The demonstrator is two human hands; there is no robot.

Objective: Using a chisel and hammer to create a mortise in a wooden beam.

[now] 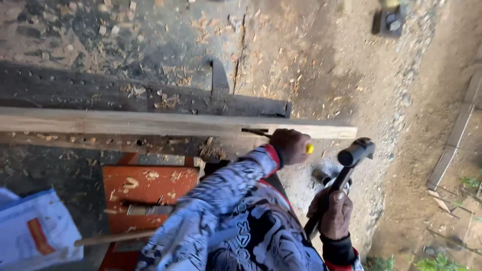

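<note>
Your chisel (pixel 261 133) is lying with its steel tip buried in the near face of the pale wooden beam (pixel 150 123), right near the beam's right end. Its long axis is running low and almost along the beam, blade pointing left into the wood, yellow butt (pixel 310 148) pointing right toward the hammer. Your left hand (pixel 290 145) is clenching around the chisel handle, knuckles up, so only the blade and the yellow cap are showing. That hand is on the tool itself, and the right one is standing well apart.

Your right hand (pixel 335 213) is gripping the dark shaft of the hammer (pixel 346 168) low down, thumb pressing on top. The hammer is tilting up and away from you, its black head (pixel 355 150) hanging just to the right of the yellow butt, near it but not touching. So the line that matters is running right to left: hammer head, yellow cap, blade, beam.

The beam is stretching left to right across the view, over a darker, weathered timber (pixel 125 95) behind it. Wood chips are littering the dirt ground (pixel 321 60). Below the beam, an orange stand (pixel 145 190) is sitting, a wooden stick (pixel 115 237) is lying across it, and a white plastic bag (pixel 35 231) is lying at the lower left.
</note>
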